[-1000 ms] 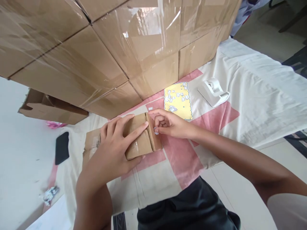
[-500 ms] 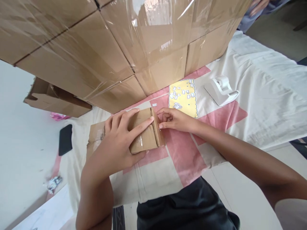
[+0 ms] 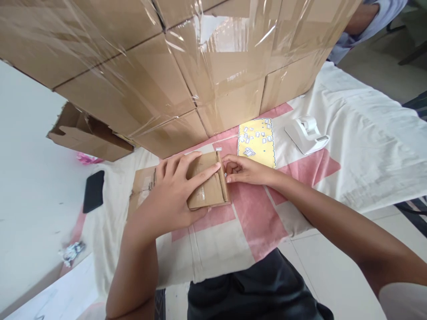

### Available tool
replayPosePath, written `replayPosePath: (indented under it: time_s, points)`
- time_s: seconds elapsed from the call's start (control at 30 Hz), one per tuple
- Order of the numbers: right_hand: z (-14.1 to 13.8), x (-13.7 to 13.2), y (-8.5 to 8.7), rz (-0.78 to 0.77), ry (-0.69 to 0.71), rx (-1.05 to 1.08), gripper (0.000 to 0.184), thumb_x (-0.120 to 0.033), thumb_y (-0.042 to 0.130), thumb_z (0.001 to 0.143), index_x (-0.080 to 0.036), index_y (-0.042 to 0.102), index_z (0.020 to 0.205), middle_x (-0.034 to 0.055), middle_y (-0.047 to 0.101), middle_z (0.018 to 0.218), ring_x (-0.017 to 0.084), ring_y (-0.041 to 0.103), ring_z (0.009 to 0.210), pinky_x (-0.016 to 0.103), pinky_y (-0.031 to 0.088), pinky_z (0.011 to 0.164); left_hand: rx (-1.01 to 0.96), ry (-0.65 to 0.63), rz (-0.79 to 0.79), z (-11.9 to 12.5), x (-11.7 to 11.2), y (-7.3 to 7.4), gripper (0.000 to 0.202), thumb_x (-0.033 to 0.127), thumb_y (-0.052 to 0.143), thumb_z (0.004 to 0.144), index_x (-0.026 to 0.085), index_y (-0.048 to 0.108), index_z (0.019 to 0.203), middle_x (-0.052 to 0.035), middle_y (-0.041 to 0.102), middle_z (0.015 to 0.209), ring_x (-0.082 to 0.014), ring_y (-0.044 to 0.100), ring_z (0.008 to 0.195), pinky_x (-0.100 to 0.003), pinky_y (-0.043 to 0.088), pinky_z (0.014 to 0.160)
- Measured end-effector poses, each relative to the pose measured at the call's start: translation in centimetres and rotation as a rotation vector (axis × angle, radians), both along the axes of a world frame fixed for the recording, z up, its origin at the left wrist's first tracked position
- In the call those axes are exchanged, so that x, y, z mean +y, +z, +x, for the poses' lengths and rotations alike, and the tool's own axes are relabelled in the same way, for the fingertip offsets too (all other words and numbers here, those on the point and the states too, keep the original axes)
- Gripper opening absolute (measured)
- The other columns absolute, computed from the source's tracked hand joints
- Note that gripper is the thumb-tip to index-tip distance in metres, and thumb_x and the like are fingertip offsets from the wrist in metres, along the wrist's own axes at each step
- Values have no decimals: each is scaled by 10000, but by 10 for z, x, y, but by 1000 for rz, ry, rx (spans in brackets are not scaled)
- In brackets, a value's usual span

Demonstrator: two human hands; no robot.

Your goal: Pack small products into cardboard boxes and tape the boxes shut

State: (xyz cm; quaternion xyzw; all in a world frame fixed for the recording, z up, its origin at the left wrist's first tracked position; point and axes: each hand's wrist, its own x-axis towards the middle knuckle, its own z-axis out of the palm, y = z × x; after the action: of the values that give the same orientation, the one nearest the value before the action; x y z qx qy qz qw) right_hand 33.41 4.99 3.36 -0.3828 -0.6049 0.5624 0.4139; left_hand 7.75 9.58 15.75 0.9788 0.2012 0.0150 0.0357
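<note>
The small cardboard box point(image 3: 208, 189) lies at frame centre on the cloth point(image 3: 350, 146). My left hand point(image 3: 173, 193) presses flat on its top, fingers spread. My right hand point(image 3: 245, 171) is curled narrow against the box's right side flap point(image 3: 223, 182); I cannot tell whether it pinches anything. The top looks closed, but the flap does not appear to sit flush yet. The yellow label sheet point(image 3: 258, 151) and tape dispenser point(image 3: 306, 133) lie to the upper right.
</note>
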Motion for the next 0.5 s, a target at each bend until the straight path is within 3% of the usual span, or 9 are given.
replayPosePath:
  time_s: [0.13, 0.5]
  points:
    - [-1, 1, -3, 16, -22, 19, 373, -499, 688, 954, -196, 576, 1140, -13, 667, 892, 136, 602, 784, 275, 447, 733, -5, -6, -3, 0, 0, 0, 783, 569, 691, 875, 372, 421, 1584, -141, 343, 1606, -447, 338, 1417, -673, 246, 1139]
    - [0, -7, -4, -28, -51, -48, 598, -513, 890, 746, -206, 499, 1078, -50, 595, 881, 105, 506, 720, 226, 389, 655, -66, -68, -40, -3, 2, -3, 789, 726, 615, 880, 452, 387, 1583, -106, 360, 1605, -412, 322, 1444, -636, 244, 1138]
